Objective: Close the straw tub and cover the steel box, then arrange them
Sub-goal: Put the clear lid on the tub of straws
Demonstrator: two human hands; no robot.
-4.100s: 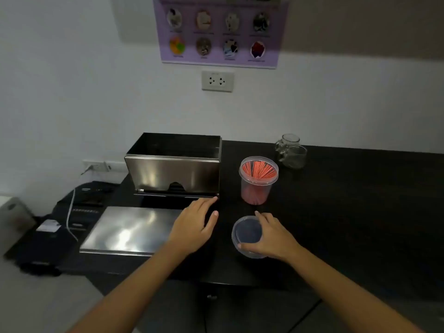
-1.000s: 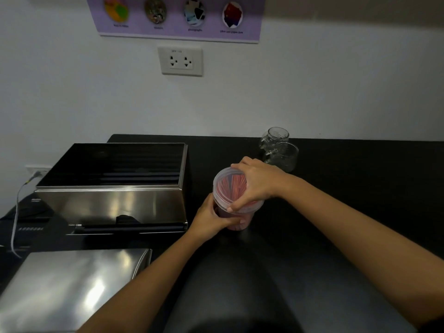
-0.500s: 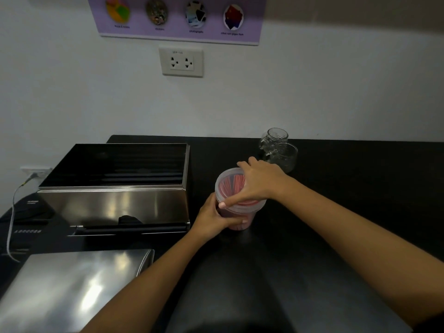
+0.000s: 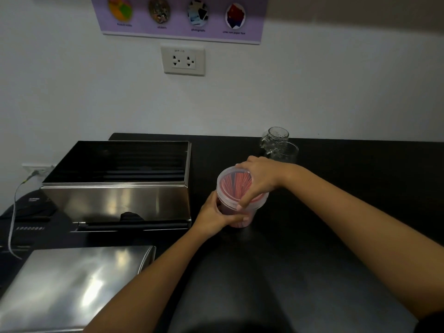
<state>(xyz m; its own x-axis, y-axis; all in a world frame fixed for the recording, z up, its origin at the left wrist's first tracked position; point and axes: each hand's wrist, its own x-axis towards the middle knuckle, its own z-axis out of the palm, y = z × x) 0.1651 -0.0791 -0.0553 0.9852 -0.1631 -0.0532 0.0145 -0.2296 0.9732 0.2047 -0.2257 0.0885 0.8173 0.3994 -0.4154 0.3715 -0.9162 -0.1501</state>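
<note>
A clear plastic tub of red straws (image 4: 236, 219) stands on the black counter (image 4: 336, 212). Its round clear lid (image 4: 230, 186) lies on the tub's mouth. My right hand (image 4: 258, 180) rests flat on the lid, fingers curled over its front rim. My left hand (image 4: 215, 216) wraps the tub's lower left side. To the left stands the open steel box (image 4: 115, 200), its dark inside showing. The flat steel cover (image 4: 72, 284) lies apart from the box at the near left.
Two glass jars (image 4: 280, 146) stand at the back of the counter behind the tub. A dark device with a white cable (image 4: 13, 212) sits left of the box. The white wall carries a socket (image 4: 183, 60) and a purple poster.
Four seconds ago the lid lay on the counter under my right hand and the tub stood uncovered. Now the lid sits on the tub. Over the last second my right fingers slid along its rim.
</note>
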